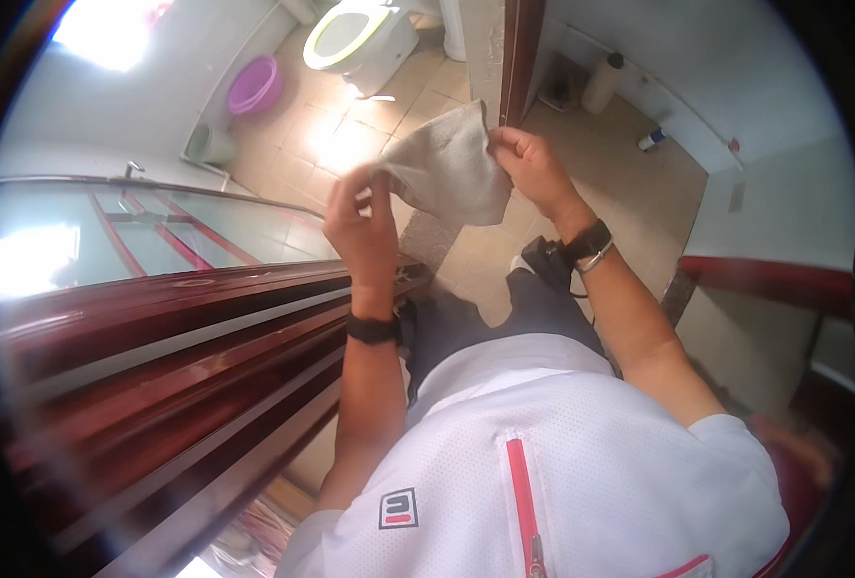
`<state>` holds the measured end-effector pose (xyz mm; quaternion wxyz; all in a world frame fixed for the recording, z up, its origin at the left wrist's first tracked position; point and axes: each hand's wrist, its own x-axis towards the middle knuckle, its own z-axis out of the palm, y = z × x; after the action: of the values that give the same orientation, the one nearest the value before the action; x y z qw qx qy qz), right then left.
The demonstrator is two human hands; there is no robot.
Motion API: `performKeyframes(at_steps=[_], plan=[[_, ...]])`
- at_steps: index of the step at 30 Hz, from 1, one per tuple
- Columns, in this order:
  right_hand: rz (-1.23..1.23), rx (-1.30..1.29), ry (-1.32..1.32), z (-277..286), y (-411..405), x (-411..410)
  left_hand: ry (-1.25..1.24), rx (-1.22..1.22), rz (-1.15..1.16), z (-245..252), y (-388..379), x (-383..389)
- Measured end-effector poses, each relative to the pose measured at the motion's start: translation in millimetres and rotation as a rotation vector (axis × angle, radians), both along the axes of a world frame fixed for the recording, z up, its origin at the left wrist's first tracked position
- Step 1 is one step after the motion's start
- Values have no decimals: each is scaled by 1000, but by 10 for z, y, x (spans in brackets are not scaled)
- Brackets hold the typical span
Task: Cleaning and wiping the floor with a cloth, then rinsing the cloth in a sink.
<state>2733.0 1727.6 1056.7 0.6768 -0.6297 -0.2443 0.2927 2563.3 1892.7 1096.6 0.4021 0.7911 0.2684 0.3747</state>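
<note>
A grey cloth (456,170) hangs spread between my two hands, over the doorway floor. My left hand (362,220) pinches its left corner between thumb and fingers. At the cloth's right edge, my right hand (536,166) grips it with thumb and fingertips. Part of the cloth sags lower between the hands. Both wrists wear black straps, and the right strap has a metal buckle.
A dark red glazed door (182,318) stands at my left. Ahead are a white toilet (384,54) with a yellow-green seat, a purple basin (255,85) and a pale bin (209,144). A capped bottle (602,83) and a small container (652,139) are on the right-hand floor.
</note>
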Motion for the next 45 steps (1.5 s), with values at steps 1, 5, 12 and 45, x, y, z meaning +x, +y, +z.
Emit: performKeyframes(at_steps=[1,5,12,45], plan=[[32,5,10,49,49,136,-84,22,42,34,83,189],[-10,-2,-23,-229,146,444,-82,95,192,-248,426,632],[212,-323,-170,-574,1167,1361,-130,-141,183,-913,2353,1584],[-903,-196,249,-416,4478,7334,282,-532,-574,-423,5298,8692]])
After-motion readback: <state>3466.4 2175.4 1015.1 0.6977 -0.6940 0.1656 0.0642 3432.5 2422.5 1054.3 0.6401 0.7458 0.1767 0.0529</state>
